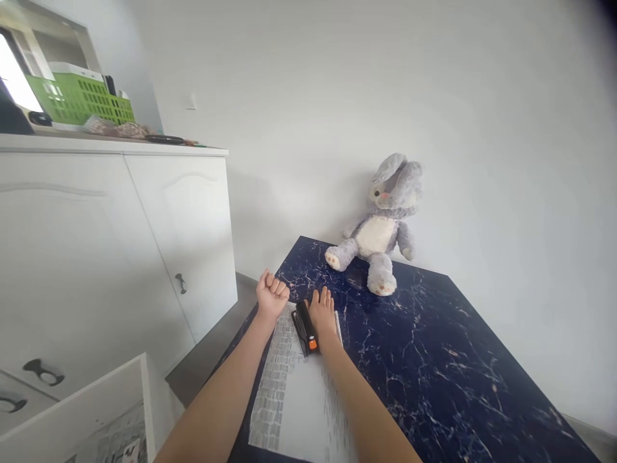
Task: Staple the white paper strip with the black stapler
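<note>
A black stapler (303, 325) with an orange part at its near end lies on a sheet of paper with a grey brick-like pattern (267, 405) and a plain pale middle. My left hand (272, 294) is closed in a fist, up and to the left of the stapler, apart from it; nothing shows in its fingers. Just right of the stapler, my right hand (322, 311) rests flat over the paper with fingers stretched forward. Its thumb side is against or very near the stapler; I cannot tell which.
The paper lies on a dark blue marbled table (424, 360). A grey plush rabbit (378, 231) sits at the table's back edge by the wall. To the left stand white cabinets (193, 225), an open drawer (144, 386) and a green basket (81, 96) on the counter.
</note>
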The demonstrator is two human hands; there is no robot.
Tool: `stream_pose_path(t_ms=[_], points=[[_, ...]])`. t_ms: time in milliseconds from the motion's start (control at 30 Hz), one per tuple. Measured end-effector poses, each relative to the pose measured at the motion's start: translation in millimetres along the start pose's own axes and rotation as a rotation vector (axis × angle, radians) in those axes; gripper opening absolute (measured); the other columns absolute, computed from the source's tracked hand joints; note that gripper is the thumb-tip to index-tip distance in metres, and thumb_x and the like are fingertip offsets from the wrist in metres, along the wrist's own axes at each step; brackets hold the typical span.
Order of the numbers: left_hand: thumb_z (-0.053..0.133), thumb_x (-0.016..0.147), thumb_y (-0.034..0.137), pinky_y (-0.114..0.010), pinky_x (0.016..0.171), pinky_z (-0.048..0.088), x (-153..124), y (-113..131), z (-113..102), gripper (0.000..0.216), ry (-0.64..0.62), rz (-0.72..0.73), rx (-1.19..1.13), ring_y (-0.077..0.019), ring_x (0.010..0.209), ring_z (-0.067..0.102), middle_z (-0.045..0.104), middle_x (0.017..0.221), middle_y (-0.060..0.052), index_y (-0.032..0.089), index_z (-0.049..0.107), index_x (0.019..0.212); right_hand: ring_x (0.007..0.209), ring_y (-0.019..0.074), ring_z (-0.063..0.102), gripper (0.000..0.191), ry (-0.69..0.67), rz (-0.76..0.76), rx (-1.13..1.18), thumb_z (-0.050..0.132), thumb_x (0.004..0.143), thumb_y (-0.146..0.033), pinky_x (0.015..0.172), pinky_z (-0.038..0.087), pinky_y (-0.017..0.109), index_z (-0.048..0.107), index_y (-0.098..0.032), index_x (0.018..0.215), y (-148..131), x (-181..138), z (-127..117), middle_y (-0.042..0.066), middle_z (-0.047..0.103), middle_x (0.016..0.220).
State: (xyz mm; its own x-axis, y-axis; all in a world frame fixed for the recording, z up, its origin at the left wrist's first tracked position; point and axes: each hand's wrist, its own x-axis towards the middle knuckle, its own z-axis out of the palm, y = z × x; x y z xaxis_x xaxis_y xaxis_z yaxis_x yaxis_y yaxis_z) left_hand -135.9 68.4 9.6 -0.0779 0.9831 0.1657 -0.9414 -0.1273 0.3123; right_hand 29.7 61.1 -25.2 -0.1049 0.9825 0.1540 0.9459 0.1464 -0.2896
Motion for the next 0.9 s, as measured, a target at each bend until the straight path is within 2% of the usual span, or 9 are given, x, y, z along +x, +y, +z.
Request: stream_pose_path(t_ms=[167,300,533,767,900], points=[[0.04,0.105,0.036,-0.028,0.042,0.007,-2.4,-2.2,-0.2,0.061,-0.074,-0.061,-0.012,-0.0093,0.045,-0.009,-0.009,0.053,0.007,0.018,0.008,0.056,0.157,0.0373,0.024,0.056,-0.016,0.008,-0.007,0.038,0.106,-0.031,0.125,0.021,0.051,0.044,0.001,0.152,0.4,-1.0,-1.5,0.031,0.026,0.166],[0.039,0.104,0.034,-0.027,0.041,0.002,-5.1,-2.6,2.5,0.063,-0.082,-0.076,-0.008,-0.0076,0.047,-0.017,-0.015,0.054,0.008,0.018,0.004,0.055,0.157,0.0366,0.024,0.057,-0.019,0.018,-0.018,0.039,0.106,-0.033,0.125,0.021,0.051,0.043,-0.003,0.154,-1.0,-1.8,-6.0,0.027,0.026,0.167],[0.04,0.104,0.033,-0.025,0.039,0.005,-6.6,-0.9,7.2,0.063,-0.09,-0.077,0.01,-0.0072,0.047,-0.017,-0.015,0.054,0.009,0.018,0.003,0.055,0.158,0.0351,0.02,0.058,-0.033,0.0,-0.006,0.038,0.107,-0.033,0.126,0.019,0.05,0.042,-0.002,0.155,0.2,-2.7,-11.5,0.026,0.024,0.168],[0.033,0.105,0.03,-0.028,0.043,-0.002,-6.1,-0.4,6.4,0.058,-0.203,-0.134,-0.056,-0.0074,0.044,-0.015,-0.012,0.05,0.009,0.021,0.002,0.056,0.159,0.0314,0.017,0.058,-0.057,0.003,-0.006,0.034,0.107,-0.033,0.127,0.015,0.048,0.041,-0.004,0.157,3.9,-3.4,-11.4,0.024,0.024,0.169],[0.033,0.105,0.032,-0.027,0.043,-0.002,-7.2,-0.1,7.5,0.058,-0.211,-0.151,-0.06,-0.0076,0.044,-0.014,-0.012,0.05,0.009,0.021,0.002,0.057,0.159,0.0313,0.018,0.058,-0.056,-0.004,-0.01,0.033,0.107,-0.033,0.127,0.014,0.048,0.041,-0.004,0.156,3.1,-3.9,-12.4,0.023,0.025,0.169]])
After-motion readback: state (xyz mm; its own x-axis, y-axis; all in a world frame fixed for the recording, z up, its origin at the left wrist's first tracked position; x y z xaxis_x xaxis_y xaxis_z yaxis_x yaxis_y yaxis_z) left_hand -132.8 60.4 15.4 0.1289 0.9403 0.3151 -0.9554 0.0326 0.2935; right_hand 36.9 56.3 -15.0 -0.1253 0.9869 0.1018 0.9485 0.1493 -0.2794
